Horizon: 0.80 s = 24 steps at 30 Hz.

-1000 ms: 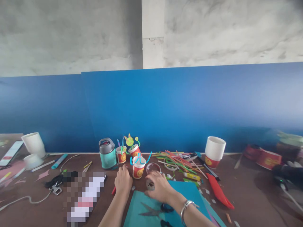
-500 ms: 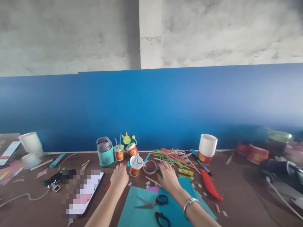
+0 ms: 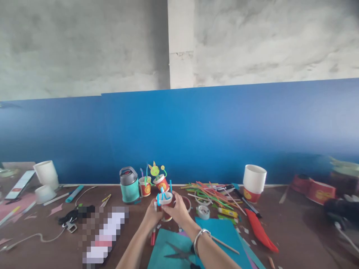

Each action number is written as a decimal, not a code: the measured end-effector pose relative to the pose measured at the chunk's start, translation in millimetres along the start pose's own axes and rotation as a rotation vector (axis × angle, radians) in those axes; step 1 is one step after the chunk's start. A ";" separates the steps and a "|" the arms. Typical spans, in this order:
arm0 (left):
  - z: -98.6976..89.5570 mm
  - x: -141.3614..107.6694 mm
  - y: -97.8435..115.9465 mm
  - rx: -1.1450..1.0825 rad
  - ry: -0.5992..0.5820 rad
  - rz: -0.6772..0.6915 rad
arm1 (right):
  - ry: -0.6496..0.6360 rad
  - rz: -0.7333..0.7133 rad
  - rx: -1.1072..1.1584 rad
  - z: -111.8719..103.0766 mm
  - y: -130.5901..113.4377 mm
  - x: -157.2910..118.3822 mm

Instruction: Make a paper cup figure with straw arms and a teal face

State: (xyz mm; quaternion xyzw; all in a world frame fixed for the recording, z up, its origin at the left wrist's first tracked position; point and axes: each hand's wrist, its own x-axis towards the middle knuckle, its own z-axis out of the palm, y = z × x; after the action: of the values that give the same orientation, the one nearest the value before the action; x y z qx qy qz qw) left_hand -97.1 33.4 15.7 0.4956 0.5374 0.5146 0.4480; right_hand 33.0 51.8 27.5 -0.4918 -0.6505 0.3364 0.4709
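"Where is the cup just now?"

"The white-and-red paper cup point(image 3: 166, 204) is between the two hands, near the middle of the counter point(image 3: 297, 231), just in front of a tilted red-and-white paper cup bearing a yellow-green paper animal face point(image 3: 154, 170). I can't tell whether its base touches the counter."

"And the fingers?"

"The left hand point(image 3: 153, 214) has its fingers curved round one side, the right hand point(image 3: 179, 208) round the other. They're parted only as far as the cup's width and closed on its wall, with both thumbs toward the wearer. The far fingertips are hidden."

"What makes for a good hold here?"

"Even, light pressure from both sides, I'd say. Thin paper probably dents if one thumb presses harder, and an oval rim could loosen the bent blue plastic straw pieces point(image 3: 170, 185) that stand up from it."

"Anything close enough to knock?"

"The tilted cup right behind, so keep the straws clear of it. The black-handled metal scissors point(image 3: 179, 254) lie open on the teal paper sheet point(image 3: 159, 251) beside the right forearm; I'd keep that wrist raised. The white roll of tape point(image 3: 206, 215) sits well to the right, clear of the fingers."
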 end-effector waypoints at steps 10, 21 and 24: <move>-2.8 6.4 2.9 -0.197 0.012 0.015 | -0.003 -0.242 -0.168 -1.3 -0.1 -8.5; 2.8 1.7 2.8 -0.276 0.034 -0.111 | -0.078 -0.127 -0.523 -4.3 -9.0 -10.7; 1.4 6.1 -3.3 -0.262 0.016 -0.123 | -0.115 -0.103 -0.600 -2.0 -9.2 -9.7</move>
State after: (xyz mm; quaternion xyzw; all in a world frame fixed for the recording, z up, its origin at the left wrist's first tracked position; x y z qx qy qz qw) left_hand -96.6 39.6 12.4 0.3947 0.4986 0.5558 0.5353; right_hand 32.6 39.9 33.7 -0.5555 -0.7704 0.1321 0.2837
